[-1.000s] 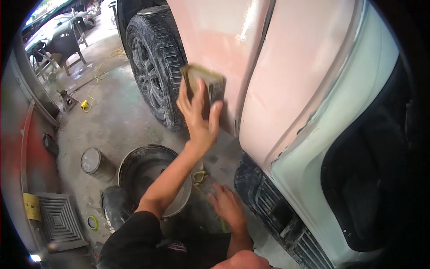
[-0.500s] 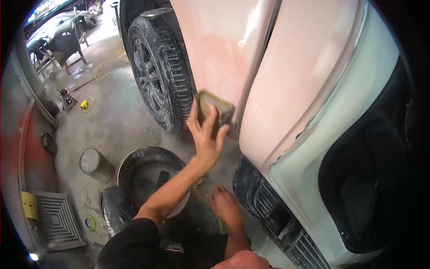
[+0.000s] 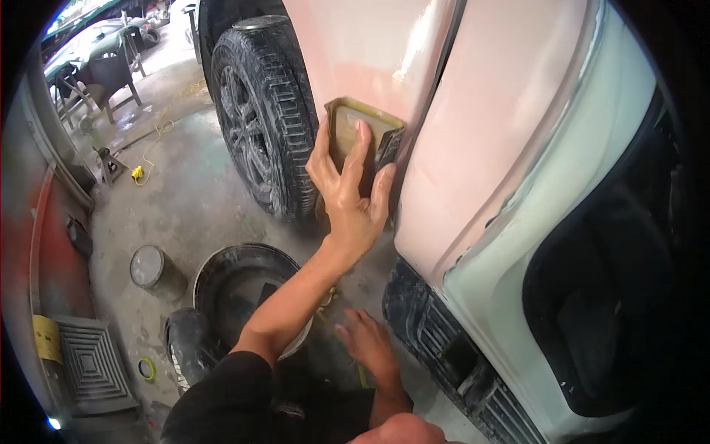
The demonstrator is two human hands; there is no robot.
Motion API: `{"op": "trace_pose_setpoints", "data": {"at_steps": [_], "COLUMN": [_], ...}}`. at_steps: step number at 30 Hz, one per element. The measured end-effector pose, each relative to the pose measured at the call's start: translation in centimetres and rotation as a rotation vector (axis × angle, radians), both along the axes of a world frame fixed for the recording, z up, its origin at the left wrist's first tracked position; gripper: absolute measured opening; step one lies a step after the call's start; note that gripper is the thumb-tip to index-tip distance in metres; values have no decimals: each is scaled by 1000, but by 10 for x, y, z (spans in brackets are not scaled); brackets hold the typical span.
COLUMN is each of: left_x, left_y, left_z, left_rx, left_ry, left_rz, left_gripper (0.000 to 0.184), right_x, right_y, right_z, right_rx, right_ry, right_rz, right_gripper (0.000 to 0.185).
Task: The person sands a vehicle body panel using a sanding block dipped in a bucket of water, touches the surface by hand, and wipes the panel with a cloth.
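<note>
Floor (image 3: 192, 200): dusty grey concrete, stained in patches, running back to a bright area at upper left.
Left hand (image 3: 349, 206): reaching forward, clasping the block (image 3: 345, 137) with spread fingers, one laid along the top face, thumb at the right edge.
Block: olive-brown, with a folded sheet showing at the sides, held at the lower part of the pink panel (image 3: 355, 41); contact underneath hidden from view.
Right hand (image 3: 372, 346): held low and well apart from the block, near the black step (image 3: 414, 303), with half-bent fingers close together and the thumb apart.
Tyre (image 3: 292, 111): just left of the block, black, with pale dust over the tread.
Pale green bodywork (image 3: 614, 140): right of the pink surfaces, curving round a black area.
Tub (image 3: 214, 274): wide and dark, on the ground, partly covered by the left forearm.
Can (image 3: 159, 272): upright, just left of the tub.
Ring (image 3: 146, 369): yellow-green, lying near a grey mat (image 3: 89, 362) patterned in nested squares.
Yellow plug (image 3: 137, 174): farther back, on a thin cord.
</note>
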State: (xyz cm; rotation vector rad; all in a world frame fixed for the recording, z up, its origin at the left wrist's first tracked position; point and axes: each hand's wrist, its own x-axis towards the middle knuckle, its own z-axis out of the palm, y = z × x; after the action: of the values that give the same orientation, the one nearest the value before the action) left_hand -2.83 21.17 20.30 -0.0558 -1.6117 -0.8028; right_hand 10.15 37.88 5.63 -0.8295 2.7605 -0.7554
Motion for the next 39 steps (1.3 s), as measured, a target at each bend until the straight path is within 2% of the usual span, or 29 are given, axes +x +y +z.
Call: {"op": "trace_pose_setpoints", "data": {"at_steps": [3,5,7,8,9,11,13,14,18,23,27,29,32,36,39], "left_x": [4,5,-1,-8,-4,0,3,0,-8,-2,-9,-8,-5,-9,-9], "left_y": [10,7,-5,-13,-18,-13,-4,-3,-30,-21,-37,-36,-29,-43,-36], "left_z": [-34,-48,-35,-23,-13,-30,-67,-72,-10,-43,-7,-9,-43,-2,-24], "left_rx": [56,-15,3,118,64,104,29,71,60,35,48,68,34,-10,23], "left_ry": [-56,-29,-29,-2,-38,-82,-98,-43,-21,-51,-23,-14,-64,-11,-43], "left_rz": [-54,-10,27,-78,-26,-45,-71,-105,-40,-42,-27,-50,-48,-9,-50], "left_gripper": [68,68,69,68,69,68,67,66,67,67,67,67,67,66,67], "right_x": [0,1,1,5,6,5,4,4,6,1,5,8,1,6,8], "right_y": [2,2,3,5,5,6,4,3,6,6,7,8,5,5,7], "right_z": [3,-3,-11,-11,-4,3,5,5,0,-3,-1,2,1,4,3], "right_rx": [7,6,-44,-43,-40,-8,53,47,-5,30,25,33,39,22,15], "right_ry": [-25,16,124,107,97,67,19,20,40,37,38,8,27,40,23], "right_rz": [1,1,-1,-5,-8,0,17,11,-13,-15,-27,-30,-20,-26,-22], "right_gripper": [35,32,27,27,28,28,29,30,34,36,36,36,36,34,34]}}
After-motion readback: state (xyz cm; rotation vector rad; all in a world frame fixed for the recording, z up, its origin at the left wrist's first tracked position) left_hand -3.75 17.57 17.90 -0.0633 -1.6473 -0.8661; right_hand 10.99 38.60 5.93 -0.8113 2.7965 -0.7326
